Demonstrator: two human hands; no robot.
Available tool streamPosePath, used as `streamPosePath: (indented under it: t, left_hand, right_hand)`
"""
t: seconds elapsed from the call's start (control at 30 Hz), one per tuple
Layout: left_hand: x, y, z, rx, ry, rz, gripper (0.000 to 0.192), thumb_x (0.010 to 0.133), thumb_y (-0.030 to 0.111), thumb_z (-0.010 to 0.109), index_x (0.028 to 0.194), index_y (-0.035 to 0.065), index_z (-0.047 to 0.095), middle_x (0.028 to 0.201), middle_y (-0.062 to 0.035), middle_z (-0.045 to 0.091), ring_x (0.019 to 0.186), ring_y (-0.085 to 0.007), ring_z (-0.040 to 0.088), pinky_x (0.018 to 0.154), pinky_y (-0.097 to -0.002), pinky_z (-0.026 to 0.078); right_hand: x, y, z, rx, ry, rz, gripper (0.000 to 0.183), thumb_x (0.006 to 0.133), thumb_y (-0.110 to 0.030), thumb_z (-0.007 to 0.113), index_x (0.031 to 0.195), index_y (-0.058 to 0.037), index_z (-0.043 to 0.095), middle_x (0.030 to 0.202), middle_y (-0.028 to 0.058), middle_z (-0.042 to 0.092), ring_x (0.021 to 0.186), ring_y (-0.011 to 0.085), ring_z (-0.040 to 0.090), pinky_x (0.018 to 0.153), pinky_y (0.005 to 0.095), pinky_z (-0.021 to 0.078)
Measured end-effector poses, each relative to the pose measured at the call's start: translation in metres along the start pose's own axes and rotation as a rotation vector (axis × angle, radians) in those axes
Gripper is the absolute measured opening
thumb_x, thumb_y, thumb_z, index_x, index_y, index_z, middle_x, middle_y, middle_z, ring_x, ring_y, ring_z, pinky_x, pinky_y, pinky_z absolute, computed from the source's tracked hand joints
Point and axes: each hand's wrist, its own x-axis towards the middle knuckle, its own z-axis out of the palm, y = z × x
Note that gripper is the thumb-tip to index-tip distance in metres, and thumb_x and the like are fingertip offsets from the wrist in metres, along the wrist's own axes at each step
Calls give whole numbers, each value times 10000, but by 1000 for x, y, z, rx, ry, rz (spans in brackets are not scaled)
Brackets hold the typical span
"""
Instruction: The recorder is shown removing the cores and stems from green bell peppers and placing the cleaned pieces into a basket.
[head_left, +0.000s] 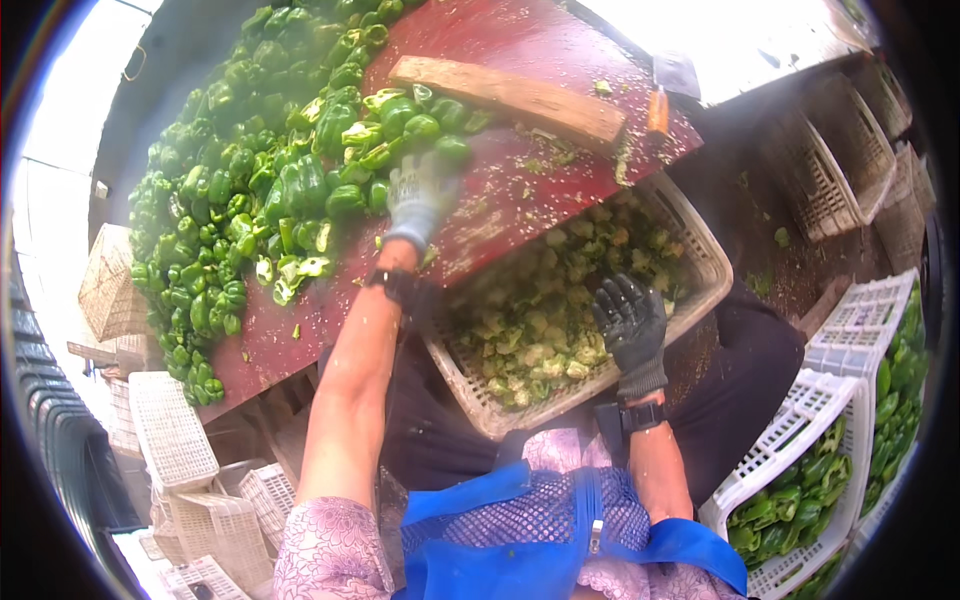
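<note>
My left hand (421, 193), in a pale grey work glove, reaches onto the red tabletop (495, 176) at the edge of a large heap of green bell peppers (262, 165). Its fingertips are blurred and partly hidden against several peppers (424, 127), so a grip cannot be made out. My right hand (630, 322) wears a black coated glove and holds nothing, its fingers slightly apart. It hovers over the near right side of a white plastic crate (694, 311) at my lap. Pepper cores and trimmings (544, 330) fill much of that crate. Cut pepper pieces (289, 274) lie near the heap's front.
A wooden board (510, 97) lies across the table beyond the peppers. Near the right corner rests a wide-bladed tool with an orange handle (658, 112). Crates of green peppers (795, 502) stand at my right; white crates (171, 431) are stacked at left, others (817, 165) far right.
</note>
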Motion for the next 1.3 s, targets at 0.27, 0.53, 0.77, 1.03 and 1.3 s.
streamPosePath:
  t: [0.27, 0.53, 0.77, 1.03, 1.3]
  left_hand:
    - [84, -23, 28, -47, -207, -55, 681, 823, 434, 645, 1372, 113, 400, 1367, -223, 407, 1194, -317, 490, 997, -371, 416]
    - [-42, -9, 27, -1280, -392, 199, 446, 708, 20, 729, 1124, 87, 582, 1129, -70, 579, 975, -215, 590, 878, -317, 502]
    - [-148, 64, 4, -1379, -486, 127, 421, 942, 289, 523, 1233, -14, 521, 1037, -76, 609, 835, -121, 616, 741, -251, 511]
    - [-177, 90, 29, -480, -40, 450, 249, 811, 232, 681, 959, 56, 586, 858, -97, 589, 703, -243, 613, 653, -350, 495]
    - [-166, 103, 54, -889, -247, -10, 220, 835, 191, 628, 944, 19, 547, 816, -173, 614, 741, -333, 610, 660, -390, 476]
  right_hand:
    - [-3, 3, -2, -67, 88, 21, 517, 931, -464, 473, 1228, -48, 546, 1143, 137, 604, 1021, 278, 600, 909, 439, 505]
    - [-20, 13, 45, -169, -75, -3, 540, 936, -468, 452, 1281, -57, 510, 1188, 135, 588, 1056, 268, 584, 922, 438, 490]
    - [0, 52, 39, -467, -211, -420, 623, 618, -70, 846, 1147, 14, 529, 1060, 130, 626, 958, 234, 622, 842, 338, 511]
    - [-22, 38, 46, -1006, -363, -835, 470, 840, -168, 661, 1240, 23, 506, 1156, 125, 607, 1032, 199, 607, 912, 306, 489]
    - [-40, 45, 64, -997, -94, -592, 299, 899, -127, 543, 1180, -31, 570, 1142, 96, 601, 1039, 172, 578, 857, 281, 488]
